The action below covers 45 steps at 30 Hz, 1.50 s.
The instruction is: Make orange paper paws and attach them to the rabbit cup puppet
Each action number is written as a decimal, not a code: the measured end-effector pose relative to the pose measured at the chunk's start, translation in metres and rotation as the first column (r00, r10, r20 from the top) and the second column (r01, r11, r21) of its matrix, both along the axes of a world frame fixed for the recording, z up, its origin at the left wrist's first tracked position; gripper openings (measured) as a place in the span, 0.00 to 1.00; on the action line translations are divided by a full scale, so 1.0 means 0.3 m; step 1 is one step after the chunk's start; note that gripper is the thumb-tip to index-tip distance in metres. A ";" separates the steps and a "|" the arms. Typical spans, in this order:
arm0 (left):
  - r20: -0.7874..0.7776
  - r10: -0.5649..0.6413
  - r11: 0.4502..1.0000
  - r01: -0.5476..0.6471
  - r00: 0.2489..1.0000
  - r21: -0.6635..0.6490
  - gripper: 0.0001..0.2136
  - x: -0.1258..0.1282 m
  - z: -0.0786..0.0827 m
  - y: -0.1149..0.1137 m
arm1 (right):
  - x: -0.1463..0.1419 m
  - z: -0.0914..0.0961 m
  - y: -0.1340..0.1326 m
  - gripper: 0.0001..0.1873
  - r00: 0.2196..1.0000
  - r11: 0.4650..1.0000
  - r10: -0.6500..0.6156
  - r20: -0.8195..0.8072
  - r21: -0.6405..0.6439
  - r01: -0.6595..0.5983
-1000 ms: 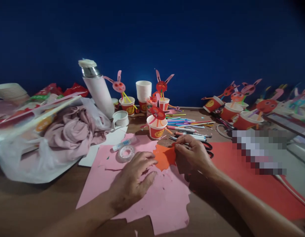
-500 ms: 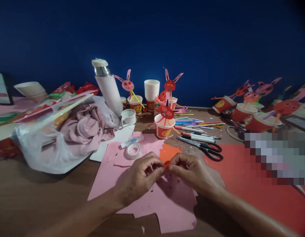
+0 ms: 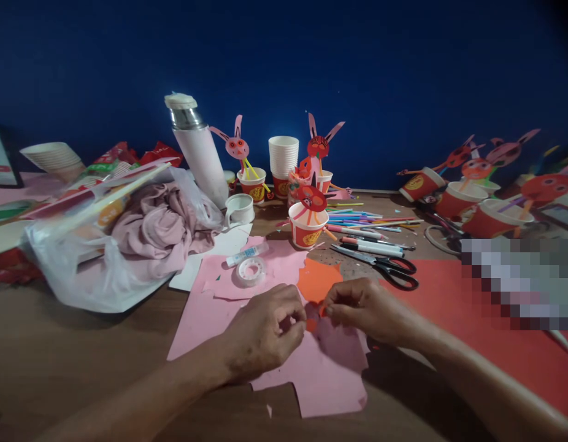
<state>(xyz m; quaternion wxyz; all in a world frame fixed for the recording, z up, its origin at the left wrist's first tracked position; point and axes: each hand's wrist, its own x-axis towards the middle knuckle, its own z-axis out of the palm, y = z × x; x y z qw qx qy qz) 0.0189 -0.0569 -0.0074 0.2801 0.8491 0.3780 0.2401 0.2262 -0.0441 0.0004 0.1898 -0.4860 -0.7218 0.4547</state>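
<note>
Pink first: the loose scrap lies nearest on the counter, just off the jagged front edge of the pink sheet. And over that sheet, both hands at work! Left hand: fingers curled, thumb drawn in, a small orange disc right at the fingertips; whether it's truly pinched or merely lying there, I can't tell. If the hold is that slight, one nudge could send it sliding among the offcuts. Across the gap, the right hand has thumb and forefinger closed on a red-orange bit, mostly covered by those fingers. So little showing, so little to grip; squeeze too hard and it could crease, too softly and it could drop.

Just beyond, the orange sheet lies on the pink, much the same colour as the disc, so a dropped piece might be hard to spot. To its right, the scissors rest with blades pointing toward the left; a careless reach could catch the tip. On the left, the tape roll touches or nearly touches the glue tube, and either might roll if bumped. Farther back, a paper cup carries a top-heavy red face; a brushing sleeve or knuckle could tip it.
</note>
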 end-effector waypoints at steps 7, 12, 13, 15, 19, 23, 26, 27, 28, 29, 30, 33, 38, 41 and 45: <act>-0.163 -0.007 0.986 0.034 0.987 0.163 0.06 0.007 -0.020 -0.007 | -0.012 -0.015 -0.055 0.10 0.953 0.943 -0.042 0.301 0.326 -0.062; -0.167 -0.016 0.977 0.051 0.986 0.207 0.06 0.008 -0.029 0.001 | -0.039 0.009 -0.054 0.14 0.858 0.931 -0.023 0.514 0.323 -0.169; -0.166 -0.018 0.976 0.053 0.986 0.212 0.06 0.007 -0.029 0.002 | -0.042 0.014 -0.052 0.14 0.832 0.931 -0.025 0.554 0.316 -0.182; -0.166 -0.023 0.975 0.059 0.986 0.215 0.06 0.007 -0.028 0.003 | -0.047 0.020 -0.051 0.13 0.794 0.930 -0.041 0.607 0.314 -0.192; -0.161 -0.036 0.969 0.074 0.986 0.236 0.04 0.001 -0.017 0.000 | -0.057 0.027 -0.049 0.14 0.758 0.935 -0.098 0.645 0.321 -0.152; -0.232 -0.035 0.934 0.114 0.972 0.338 0.05 -0.003 -0.002 -0.020 | -0.070 0.039 -0.049 0.14 0.735 0.923 -0.110 0.670 0.343 -0.174; -0.287 -0.066 0.884 0.189 0.956 0.428 0.07 -0.001 -0.003 -0.042 | -0.076 0.037 -0.049 0.16 0.727 0.902 -0.143 0.672 0.390 -0.183; -0.310 -0.083 0.870 0.220 0.947 0.441 0.07 0.000 -0.006 -0.048 | -0.077 0.033 -0.050 0.16 0.731 0.895 -0.151 0.665 0.405 -0.184; -0.337 -0.097 0.860 0.249 0.936 0.445 0.07 0.001 -0.009 -0.054 | -0.076 0.028 -0.050 0.16 0.738 0.888 -0.154 0.657 0.419 -0.187; -0.366 -0.109 0.857 0.274 0.924 0.437 0.08 0.002 -0.012 -0.058 | -0.075 0.023 -0.051 0.15 0.748 0.881 -0.152 0.646 0.432 -0.193; -0.392 -0.116 0.858 0.291 0.913 0.423 0.08 0.004 -0.014 -0.061 | -0.074 0.018 -0.051 0.14 0.759 0.875 -0.148 0.634 0.442 -0.198; -0.430 -0.109 0.875 0.292 0.896 0.387 0.08 0.006 -0.012 -0.062 | -0.062 0.009 -0.046 0.14 0.804 0.867 -0.156 0.574 0.470 -0.168; -0.414 -0.090 0.896 0.255 0.906 0.363 0.07 0.008 0.001 -0.059 | -0.018 0.033 -0.015 0.10 0.943 0.850 -0.137 0.302 0.525 -0.044; -0.404 -0.063 0.900 0.227 0.913 0.373 0.07 0.007 -0.005 -0.062 | 0.011 0.052 0.010 0.11 0.970 0.838 -0.221 0.100 0.528 0.136; -0.377 -0.046 0.897 0.205 0.925 0.393 0.08 0.004 -0.024 -0.067 | 0.045 0.060 0.047 0.10 0.907 0.745 -0.404 -0.119 0.532 0.402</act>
